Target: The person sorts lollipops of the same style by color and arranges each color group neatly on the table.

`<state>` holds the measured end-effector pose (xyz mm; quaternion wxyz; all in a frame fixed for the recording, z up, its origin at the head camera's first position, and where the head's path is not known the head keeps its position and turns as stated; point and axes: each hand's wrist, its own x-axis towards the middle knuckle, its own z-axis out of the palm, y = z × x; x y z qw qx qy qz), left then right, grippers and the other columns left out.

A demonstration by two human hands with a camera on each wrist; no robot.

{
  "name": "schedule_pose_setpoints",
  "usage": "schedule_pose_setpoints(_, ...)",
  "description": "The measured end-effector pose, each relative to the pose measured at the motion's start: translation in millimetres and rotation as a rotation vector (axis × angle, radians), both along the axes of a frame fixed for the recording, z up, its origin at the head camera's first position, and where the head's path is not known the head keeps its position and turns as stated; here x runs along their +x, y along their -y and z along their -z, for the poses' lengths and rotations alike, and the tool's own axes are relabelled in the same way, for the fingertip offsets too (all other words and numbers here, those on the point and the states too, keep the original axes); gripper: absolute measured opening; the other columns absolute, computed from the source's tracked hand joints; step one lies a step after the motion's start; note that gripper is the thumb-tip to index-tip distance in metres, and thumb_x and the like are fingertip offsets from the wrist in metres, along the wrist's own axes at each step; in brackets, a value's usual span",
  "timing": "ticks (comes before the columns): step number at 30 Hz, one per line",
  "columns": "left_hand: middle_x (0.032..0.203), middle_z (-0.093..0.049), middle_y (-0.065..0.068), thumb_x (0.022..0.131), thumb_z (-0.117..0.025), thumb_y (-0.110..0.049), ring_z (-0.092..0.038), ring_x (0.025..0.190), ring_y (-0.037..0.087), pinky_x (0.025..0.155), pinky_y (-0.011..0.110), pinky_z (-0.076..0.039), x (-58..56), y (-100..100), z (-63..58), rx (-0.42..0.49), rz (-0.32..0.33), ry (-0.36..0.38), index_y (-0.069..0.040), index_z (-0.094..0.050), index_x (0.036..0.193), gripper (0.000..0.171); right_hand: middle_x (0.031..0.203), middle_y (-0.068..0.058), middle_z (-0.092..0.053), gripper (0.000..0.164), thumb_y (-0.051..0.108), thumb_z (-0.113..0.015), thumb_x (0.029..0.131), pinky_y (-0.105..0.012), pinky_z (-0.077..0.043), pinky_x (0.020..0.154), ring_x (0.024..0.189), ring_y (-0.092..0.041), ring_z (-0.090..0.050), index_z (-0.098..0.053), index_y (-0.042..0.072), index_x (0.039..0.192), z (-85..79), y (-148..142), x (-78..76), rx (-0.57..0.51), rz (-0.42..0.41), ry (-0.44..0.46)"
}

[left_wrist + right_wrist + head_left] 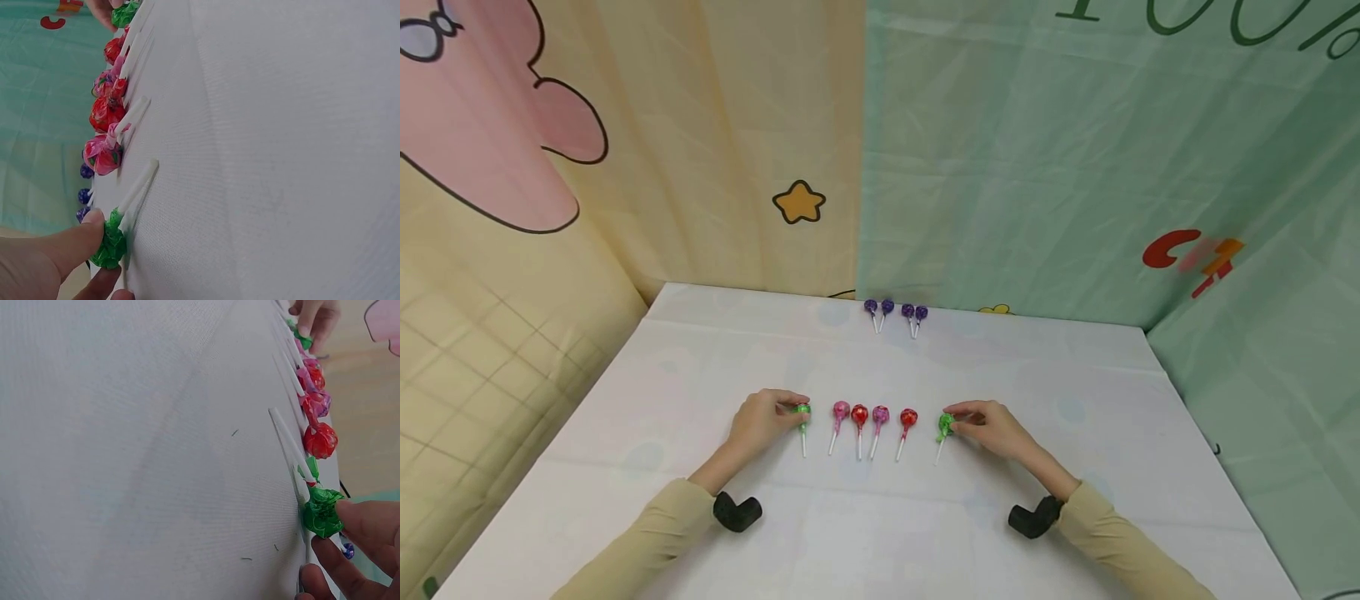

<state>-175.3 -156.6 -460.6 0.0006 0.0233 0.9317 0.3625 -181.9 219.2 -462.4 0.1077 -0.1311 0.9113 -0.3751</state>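
Note:
At the left end of a row of lollipops, my left hand (763, 423) pinches a green lollipop (110, 246) by its wrapped head, thumb on one side and a finger on the other. My right hand (996, 427) pinches another green lollipop (324, 511) by the head at the row's right end. Both white sticks point toward me. Between the hands lie a pink lollipop (841, 411), a red lollipop (860, 414), a pink-purple lollipop (881, 414) and a second red lollipop (908, 417), sticks also toward me.
Several purple lollipops (887, 307) lie in two pairs at the far edge of the white-covered table (865, 533). Behind it hang a yellow curtain (737, 167) and a green curtain (1000, 167). Black wrist mounts (737, 512) are on both wrists.

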Motion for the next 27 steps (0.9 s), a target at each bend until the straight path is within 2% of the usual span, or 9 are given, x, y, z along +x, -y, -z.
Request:
schedule_pose_setpoints(9,0.089,-0.075,0.004,0.076,-0.081,-0.022,-0.061,0.068,0.010,0.057,0.026,-0.042,1.7,-0.6,0.2,-0.028,-0.019,-0.041,-0.011,-0.075,0.101,0.028,0.109,-0.010,-0.070,0.027,0.018,-0.065,0.090,-0.027,-0.047,0.067,0.087,-0.014,-0.061,-0.069,0.010,0.116,1.9,3.6,-0.5,0.015,-0.016,-0.031)
schedule_pose_setpoints(14,0.088,-0.075,0.005,0.076,-0.081,-0.022,-0.061,0.064,0.009,0.054,0.026,-0.041,4.3,0.0,-1.8,-0.031,-0.033,-0.028,-0.009,-0.075,0.101,0.029,0.104,-0.006,-0.070,0.029,0.024,-0.067,0.089,-0.024,-0.045,0.061,0.078,-0.010,-0.056,-0.070,0.011,0.115,1.3,6.1,-0.6,0.026,0.004,-0.018)
schedule_pose_setpoints(19,0.087,-0.075,0.004,0.075,-0.081,-0.023,-0.061,0.064,0.008,0.054,0.026,-0.040,4.0,-0.1,-4.1,-0.033,-0.035,-0.014,-0.010,-0.076,0.100,0.028,0.103,-0.007,-0.071,0.030,0.027,-0.069,0.088,-0.024,-0.040,0.056,0.071,-0.012,-0.051,-0.071,0.011,0.113,0.0,6.7,-1.4,0.011,0.024,0.006)
schedule_pose_setpoints(22,0.087,-0.075,0.002,0.076,-0.081,-0.024,-0.062,0.067,0.009,0.055,0.026,-0.040,3.6,-0.8,-4.6,-0.048,-0.035,-0.006,-0.012,-0.076,0.099,0.027,0.103,-0.007,-0.071,0.030,0.027,-0.070,0.088,-0.025,-0.040,0.057,0.071,-0.013,-0.051,-0.072,0.011,0.112,0.2,5.5,-1.8,0.023,0.030,0.007)
schedule_pose_setpoints(27,0.084,-0.074,0.000,0.076,-0.081,-0.025,-0.061,0.068,0.010,0.055,0.026,-0.039,4.3,-0.9,-4.2,-0.067,-0.042,0.003,-0.013,-0.076,0.099,0.026,0.102,-0.006,-0.072,0.029,0.027,-0.071,0.086,-0.027,-0.045,0.065,0.080,-0.011,-0.057,-0.072,0.010,0.110,1.6,3.8,-2.5,0.050,0.047,-0.005)
